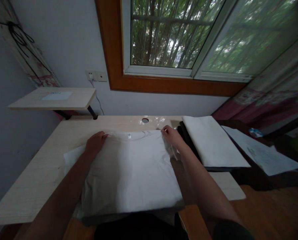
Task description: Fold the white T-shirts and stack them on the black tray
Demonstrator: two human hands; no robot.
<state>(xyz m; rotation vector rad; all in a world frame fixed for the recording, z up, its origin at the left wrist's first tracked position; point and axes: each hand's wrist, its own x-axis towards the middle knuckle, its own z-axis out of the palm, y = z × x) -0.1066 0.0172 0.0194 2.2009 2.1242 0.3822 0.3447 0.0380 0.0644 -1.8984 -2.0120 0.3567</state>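
Note:
A white T-shirt [138, 170] lies spread over the front of the desk, its neckline and a small label at the far edge. My left hand [95, 143] is closed on the shirt's far left corner, with the fingertips pinching the cloth. At the far right corner, my right hand [171, 135] pinches the fabric between thumb and fingers. The near edge of the shirt reaches the desk's front edge, close to my body. Something white sticks out from under the shirt on the left, partly hidden by my forearm.
The wooden desk [46, 170] stands against a wall below a window [174, 33]. A raised shelf [76, 100] with a paper is at the back left. Right of my right hand lies a flat white board [216, 143] over something black. Farther right are printed sheets [264, 153].

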